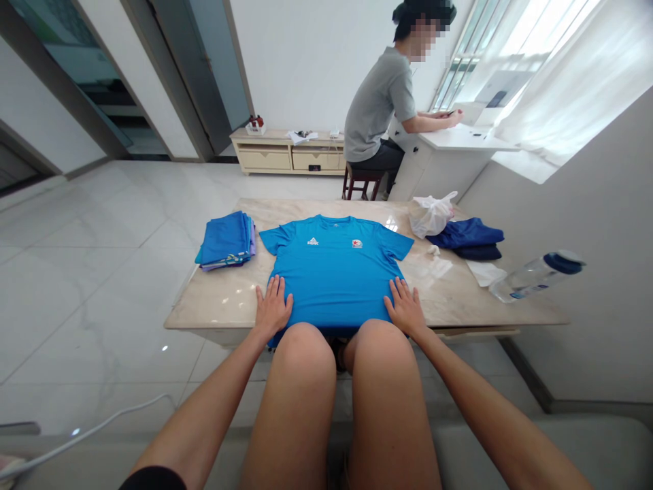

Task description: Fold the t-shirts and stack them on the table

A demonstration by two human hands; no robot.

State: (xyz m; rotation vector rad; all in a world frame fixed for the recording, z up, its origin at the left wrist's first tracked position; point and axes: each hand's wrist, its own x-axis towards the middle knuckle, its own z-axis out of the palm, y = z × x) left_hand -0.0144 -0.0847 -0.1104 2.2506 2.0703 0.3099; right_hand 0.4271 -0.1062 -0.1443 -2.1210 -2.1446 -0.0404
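Two bare hands are yours here: your left hand (274, 307) and right hand (405, 307) lie spread, palms down and fingers apart, along the side edges of the blue T-shirt (334, 275), pinching nothing. The shirt lies flat and face up on the marble surface (219, 306), sleeves out and collar pointing away from you. Its hem runs over the near edge toward your knees (300, 347) (its end is hidden behind them). Left of the shirt sits a folded blue stack (225, 239). To its right are a white plastic bag (431, 214), folded navy clothes (466, 235) and a clear water bottle (538, 278) lying on its side. Beyond the surface, a co-worker (380, 109) sits on a stool at a white desk (449, 139), both hands raised over its top.
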